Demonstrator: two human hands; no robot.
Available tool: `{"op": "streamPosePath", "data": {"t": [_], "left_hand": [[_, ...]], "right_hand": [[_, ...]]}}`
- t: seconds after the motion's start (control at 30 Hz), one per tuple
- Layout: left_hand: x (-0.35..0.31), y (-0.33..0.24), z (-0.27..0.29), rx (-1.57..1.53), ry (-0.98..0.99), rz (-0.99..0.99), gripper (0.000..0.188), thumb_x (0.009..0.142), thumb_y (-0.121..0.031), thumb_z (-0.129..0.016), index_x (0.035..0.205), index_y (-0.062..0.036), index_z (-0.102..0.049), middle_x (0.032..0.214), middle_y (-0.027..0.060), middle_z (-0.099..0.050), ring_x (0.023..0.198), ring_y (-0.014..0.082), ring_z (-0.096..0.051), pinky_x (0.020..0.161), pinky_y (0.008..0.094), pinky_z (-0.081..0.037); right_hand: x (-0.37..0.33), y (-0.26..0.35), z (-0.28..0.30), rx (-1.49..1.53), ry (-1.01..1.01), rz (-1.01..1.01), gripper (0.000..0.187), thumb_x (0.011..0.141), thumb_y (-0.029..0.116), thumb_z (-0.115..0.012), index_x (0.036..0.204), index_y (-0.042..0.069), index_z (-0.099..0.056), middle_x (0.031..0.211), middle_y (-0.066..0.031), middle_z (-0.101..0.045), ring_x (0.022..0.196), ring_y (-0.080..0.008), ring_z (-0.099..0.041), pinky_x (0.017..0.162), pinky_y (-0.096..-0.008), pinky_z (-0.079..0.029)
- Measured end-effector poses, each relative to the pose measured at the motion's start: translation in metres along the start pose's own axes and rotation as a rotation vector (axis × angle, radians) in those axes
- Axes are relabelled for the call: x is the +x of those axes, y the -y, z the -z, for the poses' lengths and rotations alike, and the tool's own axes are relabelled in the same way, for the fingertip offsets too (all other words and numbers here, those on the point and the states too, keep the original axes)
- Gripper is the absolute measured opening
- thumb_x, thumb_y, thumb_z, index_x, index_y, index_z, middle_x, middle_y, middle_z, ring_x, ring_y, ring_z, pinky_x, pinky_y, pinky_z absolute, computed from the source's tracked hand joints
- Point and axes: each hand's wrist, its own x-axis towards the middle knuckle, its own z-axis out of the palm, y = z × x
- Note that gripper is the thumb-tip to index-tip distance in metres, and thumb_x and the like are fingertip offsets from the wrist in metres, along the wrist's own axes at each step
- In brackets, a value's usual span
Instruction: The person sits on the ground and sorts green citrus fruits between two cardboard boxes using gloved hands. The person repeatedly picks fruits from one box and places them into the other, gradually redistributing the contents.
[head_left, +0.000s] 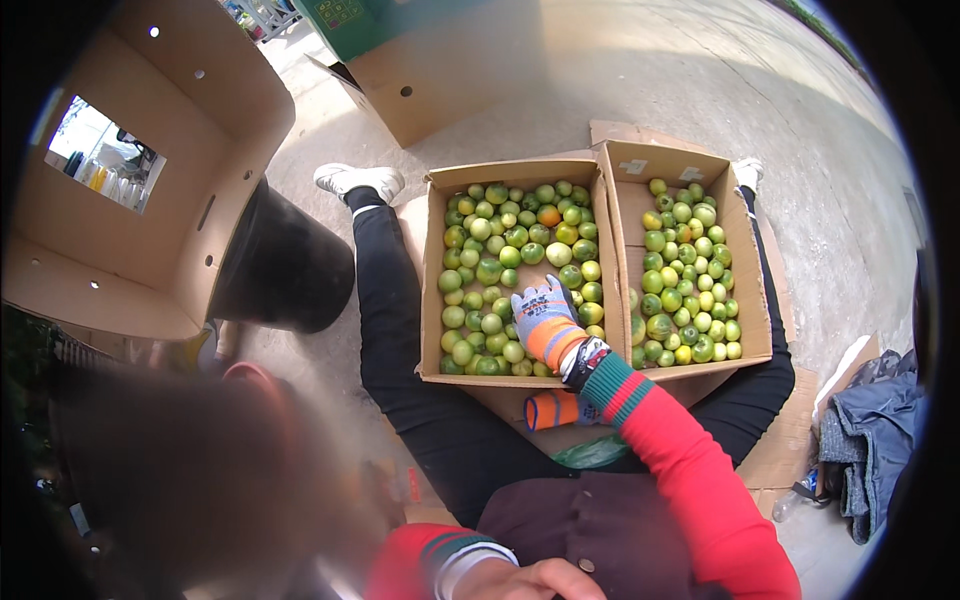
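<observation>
Inside the wide box (500, 174), the person's right hand (545, 310), in a grey and orange glove, reaches down among the green tomatoes (489, 271). Its fingertips are hidden from me, so I cannot tell whether they have closed on one. The left hand (530, 580) is bare and well apart from it, on the near side of the wide box, close to the person's body; it is partly cut off, and I cannot tell whether it grips anything.

The tomatoes fill most of the wide box, a few turning orange, with a bare patch of cardboard by the gloved fingers. Touching its right side is a narrow box (622, 205), also holding green tomatoes.

Just on the near side of the wide box lie an orange glove (553, 410) and some green plastic (592, 453). The person's legs (395, 310) spread around both boxes. Left of the wide box stands a black bucket (285, 265); beyond it, a large carton (425, 90). Well to its right is a heap of clothes (875, 430).
</observation>
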Motion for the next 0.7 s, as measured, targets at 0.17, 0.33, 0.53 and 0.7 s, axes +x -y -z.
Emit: {"op": "streamPosePath", "data": {"t": [0.17,0.33,0.53,0.7], "left_hand": [[-0.002,0.003,0.012,-0.002,-0.028,0.051,0.043,0.096,-0.044,-0.043,0.139,-0.0395,-0.04,0.141,-0.0172,-0.042,0.12,0.0205,-0.046,0.098,0.046,-0.031],[-0.006,0.011,0.012,0.004,-0.037,0.1,0.043,0.096,-0.045,-0.043,0.139,-0.0395,-0.04,0.141,-0.0177,-0.042,0.12,0.0203,-0.045,0.098,0.0462,-0.03],[-0.009,0.022,0.002,-0.006,-0.041,0.187,0.044,0.095,-0.045,-0.043,0.139,-0.0395,-0.039,0.141,-0.0182,-0.042,0.121,0.0201,-0.045,0.098,0.0465,-0.03],[-0.007,0.019,-0.011,0.025,-0.048,0.229,0.044,0.095,-0.046,-0.043,0.139,-0.0396,-0.039,0.141,-0.0186,-0.041,0.121,0.0199,-0.045,0.098,0.0467,-0.03]], "right_hand": [[-0.008,0.0,0.015,0.032,-0.066,0.011,0.04,0.083,0.034,-0.059,0.116,0.011,-0.057,0.108,-0.0115,-0.059,0.108,-0.0256,-0.054,0.105,-0.0457,-0.027],[-0.044,-0.034,0.077,0.48,-0.755,0.001,0.045,0.08,0.027,-0.064,0.121,0.011,-0.054,0.114,-0.0108,-0.056,0.109,-0.0283,-0.051,0.106,-0.0461,-0.027],[-0.062,-0.141,0.035,0.359,-0.883,-0.456,0.039,0.081,0.026,-0.065,0.118,0.016,-0.057,0.111,-0.0047,-0.059,0.109,-0.0265,-0.052,0.108,-0.0457,-0.024],[-0.059,-0.144,0.011,0.086,-0.259,-0.395,0.032,0.081,0.031,-0.062,0.111,0.021,-0.062,0.113,-0.0034,-0.06,0.114,-0.0223,-0.05,0.111,-0.0499,-0.015]]}}
